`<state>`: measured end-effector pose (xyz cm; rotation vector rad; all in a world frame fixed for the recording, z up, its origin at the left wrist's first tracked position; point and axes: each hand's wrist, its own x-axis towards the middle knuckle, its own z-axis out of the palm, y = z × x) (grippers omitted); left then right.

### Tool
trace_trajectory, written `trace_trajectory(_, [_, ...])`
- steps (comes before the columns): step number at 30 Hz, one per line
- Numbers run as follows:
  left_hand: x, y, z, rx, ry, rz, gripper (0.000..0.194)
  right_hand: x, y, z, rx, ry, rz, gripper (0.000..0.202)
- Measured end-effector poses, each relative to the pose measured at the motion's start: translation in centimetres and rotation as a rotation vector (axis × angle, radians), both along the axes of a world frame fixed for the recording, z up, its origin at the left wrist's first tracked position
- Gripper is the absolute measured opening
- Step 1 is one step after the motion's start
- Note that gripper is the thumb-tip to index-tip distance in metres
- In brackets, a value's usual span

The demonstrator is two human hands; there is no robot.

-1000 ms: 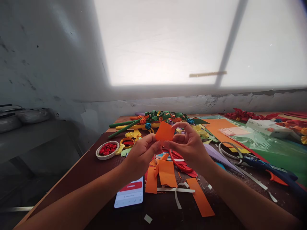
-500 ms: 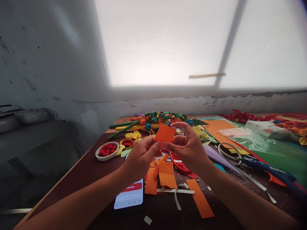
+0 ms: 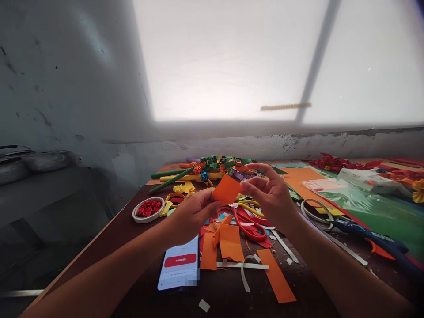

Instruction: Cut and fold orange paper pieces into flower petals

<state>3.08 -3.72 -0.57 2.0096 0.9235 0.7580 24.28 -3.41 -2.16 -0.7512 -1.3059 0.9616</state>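
Observation:
Above the table I hold up a small orange paper square (image 3: pixel 227 190). My left hand (image 3: pixel 194 212) pinches its left edge between thumb and fingers. At the right corner of the paper, my right hand (image 3: pixel 273 194) has thumb and fingertips closed on it, with the index finger arched above. Below lie more orange paper pieces (image 3: pixel 231 242), one orange strip (image 3: pixel 276 276) and a pair of red-handled scissors (image 3: pixel 248 227). A phone (image 3: pixel 179 267) with a lit screen rests under my left forearm.
A tape roll (image 3: pixel 149 209) filled with red paper bits sits at the left. Green paper stems and flowers (image 3: pixel 205 170) lie behind my hands. On the right are a blue-handled tool (image 3: pixel 364 234), an orange sheet (image 3: pixel 301 181) and plastic-wrapped green sheets (image 3: pixel 374 203). White scraps (image 3: pixel 245 278) litter the front.
My right hand has shifted slightly right, from the paper's lower edge to its right corner. The paper has tilted, and the red-handled scissors show more fully below.

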Motion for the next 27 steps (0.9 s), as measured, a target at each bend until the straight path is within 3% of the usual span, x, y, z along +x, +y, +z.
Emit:
trace_trajectory(3, [-0.6, 0.3, 0.5, 0.004, 0.041, -0.110, 0.025, 0.1, 0.1, -0.2, 0.026, -0.054, 0.087, 0.042])
trace_trajectory(7, [-1.2, 0.7, 0.8, -0.051, -0.069, -0.205, 0.028, 0.0, -0.2, -0.9, 0.068, -0.149, 0.167, 0.030])
trace_trajectory(10, [-1.7, 1.1, 0.8, -0.133, -0.207, -0.202, 0.028, 0.2, -0.4, -1.2, 0.212, -0.264, 0.152, 0.018])
trace_trajectory(14, [-2.5, 1.6, 0.8, -0.223, -0.323, -0.220, 0.030, 0.2, -0.7, -0.9, 0.468, -0.450, 0.177, 0.019])
trace_trajectory(17, [-2.6, 1.6, 0.9, -0.241, -0.366, -0.201, 0.032, -0.1, -0.9, -0.7, 0.568, -0.446, 0.234, 0.014])
trace_trajectory(22, [-1.6, 0.9, 0.7, -0.193, -0.438, -0.140, 0.026, -0.7, -1.2, -0.8, 0.551, -0.424, 0.153, 0.011])
trace_trajectory(27, [-0.3, -0.2, 0.6, -0.068, -0.432, 0.023, 0.021, -1.0, -1.3, -0.9, 0.395, -0.407, 0.098, 0.007])
